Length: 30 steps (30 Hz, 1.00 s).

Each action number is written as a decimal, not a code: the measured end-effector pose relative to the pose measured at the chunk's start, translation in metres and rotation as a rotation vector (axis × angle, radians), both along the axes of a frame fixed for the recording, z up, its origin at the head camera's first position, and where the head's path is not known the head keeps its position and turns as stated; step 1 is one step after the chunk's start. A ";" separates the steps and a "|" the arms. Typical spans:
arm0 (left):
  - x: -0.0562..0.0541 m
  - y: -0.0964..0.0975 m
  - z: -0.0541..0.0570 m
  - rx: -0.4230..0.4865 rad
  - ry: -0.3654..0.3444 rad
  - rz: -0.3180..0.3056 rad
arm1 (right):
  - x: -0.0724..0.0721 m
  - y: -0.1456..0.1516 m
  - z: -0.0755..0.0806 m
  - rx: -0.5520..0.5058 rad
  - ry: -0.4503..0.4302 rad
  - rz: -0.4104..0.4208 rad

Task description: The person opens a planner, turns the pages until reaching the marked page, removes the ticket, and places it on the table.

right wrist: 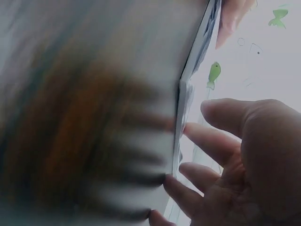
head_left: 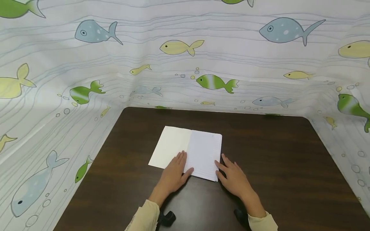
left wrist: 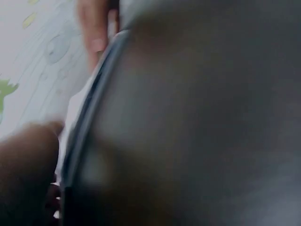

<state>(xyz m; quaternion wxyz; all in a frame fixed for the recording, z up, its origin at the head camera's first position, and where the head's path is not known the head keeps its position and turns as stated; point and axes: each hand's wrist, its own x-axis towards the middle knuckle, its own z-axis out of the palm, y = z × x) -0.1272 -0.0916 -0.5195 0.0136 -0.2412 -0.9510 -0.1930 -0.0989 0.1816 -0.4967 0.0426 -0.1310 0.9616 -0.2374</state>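
An open notebook (head_left: pixel 203 154) lies on the dark table, with a blank cream page on its left and a lined white page on its right. Straight fingers of my left hand (head_left: pixel 174 171) rest flat across the lower part near the fold. At the lower right edge is my right hand (head_left: pixel 234 178), fingers spread, thumb and index at the page's side. In the right wrist view the fingers of the right hand (right wrist: pixel 230 160) touch or nearly touch the notebook's edge (right wrist: pixel 179 108). The left wrist view shows the left hand (left wrist: pixel 28 160) darkly beside the notebook's edge (left wrist: pixel 89 113).
The brown wooden table (head_left: pixel 277 154) spreads around the notebook and reflects light near the front. A white sheet (head_left: pixel 245 64) printed with fish stands around its back and sides. Black straps with a dark device (head_left: pixel 167 218) are at the left wrist.
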 end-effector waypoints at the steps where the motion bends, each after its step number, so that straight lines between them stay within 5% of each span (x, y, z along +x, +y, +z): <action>1: 0.005 0.001 -0.001 -0.006 -0.015 0.011 | 0.001 -0.002 0.001 0.004 -0.004 -0.001; 8: 0.020 0.007 -0.001 0.007 0.036 -0.001 | 0.008 -0.005 0.012 0.038 0.014 -0.016; 17: 0.043 0.018 -0.012 0.030 0.116 0.005 | 0.013 -0.017 0.009 0.030 0.191 -0.012; 25: 0.041 0.017 -0.012 0.339 0.110 0.128 | 0.010 -0.025 -0.002 -0.056 0.159 0.037; 30: 0.036 0.005 -0.012 0.429 0.116 0.077 | 0.005 -0.030 -0.006 -0.075 0.134 0.073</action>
